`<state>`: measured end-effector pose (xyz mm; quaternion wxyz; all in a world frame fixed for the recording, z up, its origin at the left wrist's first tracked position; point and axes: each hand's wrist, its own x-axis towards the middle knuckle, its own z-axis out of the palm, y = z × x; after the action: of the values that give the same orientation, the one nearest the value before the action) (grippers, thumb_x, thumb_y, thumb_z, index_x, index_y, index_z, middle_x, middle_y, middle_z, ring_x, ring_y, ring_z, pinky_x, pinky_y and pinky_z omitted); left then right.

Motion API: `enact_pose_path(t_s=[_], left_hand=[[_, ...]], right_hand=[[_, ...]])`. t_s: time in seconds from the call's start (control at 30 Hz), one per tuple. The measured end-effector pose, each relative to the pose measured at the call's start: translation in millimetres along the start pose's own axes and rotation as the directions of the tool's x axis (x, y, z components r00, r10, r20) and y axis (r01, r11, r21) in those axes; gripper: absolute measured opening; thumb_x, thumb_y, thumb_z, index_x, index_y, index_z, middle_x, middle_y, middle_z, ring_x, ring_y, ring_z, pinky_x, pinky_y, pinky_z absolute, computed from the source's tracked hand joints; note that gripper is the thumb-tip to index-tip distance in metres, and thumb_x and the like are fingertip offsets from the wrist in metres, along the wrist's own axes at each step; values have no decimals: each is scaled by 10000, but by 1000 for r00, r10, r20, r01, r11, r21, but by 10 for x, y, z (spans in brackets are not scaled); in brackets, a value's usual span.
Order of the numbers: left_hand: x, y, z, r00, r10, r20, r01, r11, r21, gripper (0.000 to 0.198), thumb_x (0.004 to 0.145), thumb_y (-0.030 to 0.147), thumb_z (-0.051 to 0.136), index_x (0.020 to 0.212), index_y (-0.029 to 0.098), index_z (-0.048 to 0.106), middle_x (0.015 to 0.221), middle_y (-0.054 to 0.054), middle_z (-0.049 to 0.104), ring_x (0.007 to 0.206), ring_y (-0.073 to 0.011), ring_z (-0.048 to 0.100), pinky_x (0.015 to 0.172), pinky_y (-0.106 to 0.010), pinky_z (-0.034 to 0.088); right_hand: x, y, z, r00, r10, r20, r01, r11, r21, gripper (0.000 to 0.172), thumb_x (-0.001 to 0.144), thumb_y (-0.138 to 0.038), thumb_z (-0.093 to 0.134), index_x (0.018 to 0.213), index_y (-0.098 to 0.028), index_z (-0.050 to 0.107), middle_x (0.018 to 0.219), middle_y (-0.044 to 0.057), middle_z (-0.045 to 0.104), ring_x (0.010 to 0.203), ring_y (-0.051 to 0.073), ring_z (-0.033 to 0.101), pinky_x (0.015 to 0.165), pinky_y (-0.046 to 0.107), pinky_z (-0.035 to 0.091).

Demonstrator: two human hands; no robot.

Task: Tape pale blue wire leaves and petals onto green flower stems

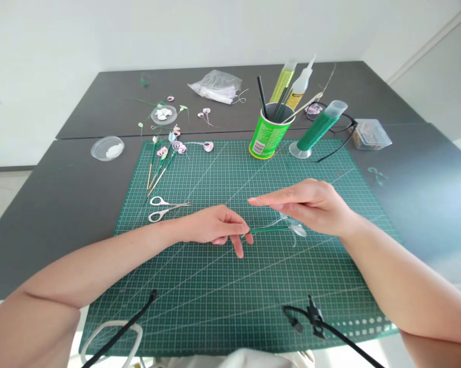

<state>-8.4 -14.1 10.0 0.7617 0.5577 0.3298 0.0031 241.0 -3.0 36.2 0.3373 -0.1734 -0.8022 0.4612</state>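
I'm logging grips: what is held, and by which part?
The left hand pinches the green stem by the end away from the white petal; the right hand appears empty.

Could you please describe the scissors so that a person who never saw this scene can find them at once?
On the dark table, find the large green cutting mat. On its left part, between the left forearm and the flower stems, lie the scissors. Unlike those stems, they have two white ring handles.
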Motion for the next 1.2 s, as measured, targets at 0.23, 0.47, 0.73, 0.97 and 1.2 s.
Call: enact_pose_path(t_s=[0.23, 0.47, 0.73, 0.97, 1.2], left_hand=[[9, -54, -11, 998, 58, 17, -58, 998, 28, 300, 1015, 391, 639, 989, 148, 813, 838, -97, 829, 445, -57, 400, 441, -204, 319], [29, -93, -12, 994, 106, -13, -106, 994, 0, 262, 959, 393, 718, 1001, 166, 840, 838, -91, 833, 439, -60, 435, 440, -202, 354], [21, -100, -8, 992, 113, -63, -110, 993, 47, 238, 923, 377, 759, 1012, 177, 853, 869, -86, 838, 471, -70, 515, 477, -201, 430], [-1, -100, 0, 979, 161, -122, -136, 973, 188, 214, 935, 361, 746, 1021, 200, 857, 901, -58, 843, 549, -86, 608, 545, -204, 498], [-37, -72, 14, 943, 283, -177, -223, 929, 294, 191, 930, 351, 758, 1018, 200, 835, 938, -44, 843, 809, -158, 765, 674, -235, 556]], right_hand=[[11, -17, 26, 982, 168, -86, -179, 974, -137, 401, 1034, -129, 571, 1303, -353, 767, 1234, -31, 794, 1084, 166, 791, 959, 280, 661], [42, 67, 5, 933, 331, -142, -357, 905, -232, 331, 1053, -264, 547, 1276, -269, 791, 1213, 27, 809, 1099, 211, 775, 947, 344, 643], [52, 156, -152, 889, 456, -36, -449, 856, -254, 327, 1049, -325, 555, 1260, -273, 799, 1182, 14, 818, 1079, 223, 771, 935, 365, 622], [43, 269, -246, 876, 477, 74, -459, 871, -176, 305, 1039, -336, 582, 1254, -347, 797, 1292, -36, 775, 1222, 223, 729, 1070, 391, 580], [58, 304, -267, 844, 520, 130, -502, 852, -150, 308, 1026, -341, 589, 1246, -336, 805, 1304, -23, 774, 1246, 220, 714, 1119, 393, 535]])
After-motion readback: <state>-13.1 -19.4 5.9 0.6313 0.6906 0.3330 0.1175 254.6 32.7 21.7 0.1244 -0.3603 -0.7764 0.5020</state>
